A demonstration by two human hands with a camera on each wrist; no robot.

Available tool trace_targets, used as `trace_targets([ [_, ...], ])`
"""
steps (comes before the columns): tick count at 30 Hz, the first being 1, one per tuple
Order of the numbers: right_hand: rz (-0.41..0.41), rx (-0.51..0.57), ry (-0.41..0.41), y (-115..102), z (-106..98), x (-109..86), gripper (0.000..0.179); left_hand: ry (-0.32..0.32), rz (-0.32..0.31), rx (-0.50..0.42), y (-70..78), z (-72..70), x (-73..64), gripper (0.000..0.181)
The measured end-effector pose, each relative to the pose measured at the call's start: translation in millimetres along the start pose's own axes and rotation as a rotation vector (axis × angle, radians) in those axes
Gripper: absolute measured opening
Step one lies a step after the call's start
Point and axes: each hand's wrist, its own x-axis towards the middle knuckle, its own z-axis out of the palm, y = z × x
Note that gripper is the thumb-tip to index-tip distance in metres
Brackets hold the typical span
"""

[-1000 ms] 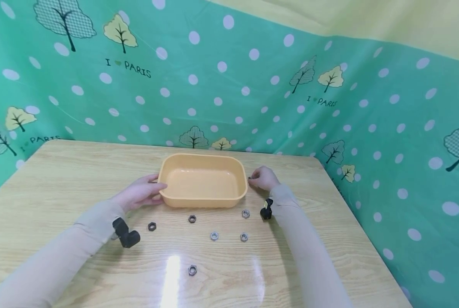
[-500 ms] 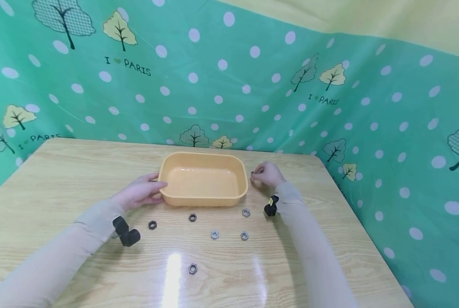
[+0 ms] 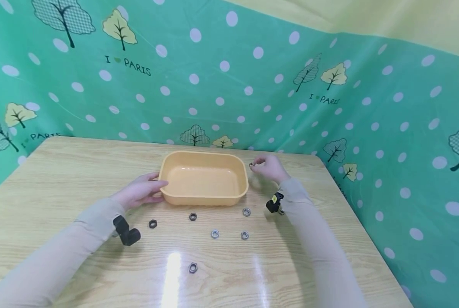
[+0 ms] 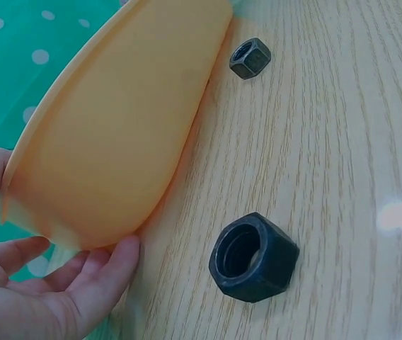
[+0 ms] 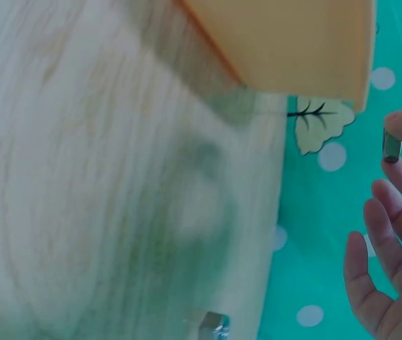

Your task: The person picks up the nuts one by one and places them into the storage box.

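My left hand (image 3: 142, 190) holds the left end of an orange plastic basin (image 3: 204, 201), thumb over the rim and fingers against the outer wall. Inside, the basin has nothing visible. Right of the basin, my right hand (image 3: 269, 168) pinches a small metal hex nut (image 5: 392, 145) between thumb and index finger, its other fingers spread apart. That nut is held above the table, close to the basin's right rim but outside it. In the left wrist view, a dark hex nut (image 4: 254, 258) lies near the left hand, with another dark nut (image 4: 250, 58) farther along the basin.
Several loose nuts lie on the wooden table (image 3: 98, 171) in front of the basin, including a silver nut (image 3: 246, 211) and one nearest me, a grey nut (image 3: 192, 268). Another nut (image 3: 281, 211) is partly hidden by the right wrist camera. A green dotted cloth (image 3: 214, 111) hangs behind.
My right hand has lifted and moved away from me and slightly right, carrying the pinched nut. A nut beside the right wrist has come into sight. The left hand and basin stay put.
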Motion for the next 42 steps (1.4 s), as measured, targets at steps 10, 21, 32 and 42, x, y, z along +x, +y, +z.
trace_targets([
  [10, -0.102, -0.001, -0.022, -22, -5, -1.5, 0.025, -0.004, -0.007, -0.007, 2.4, -0.6, 0.5, 0.073],
  [21, -0.252, 0.021, -0.059, -61, 2, -9.1, 0.018, 0.002, -0.010, -0.013, 2.9, -1.4, -0.1, 0.072],
  [32, -0.316, -0.027, -0.077, -71, 16, -9.7, 0.015, 0.010, -0.019, -0.023, 1.2, -0.5, -1.5, 0.073],
  [42, -0.323, -0.027, -0.116, -78, 19, -10.6, 0.015, 0.014, -0.027, -0.018, 2.3, 0.6, -3.7, 0.074],
])
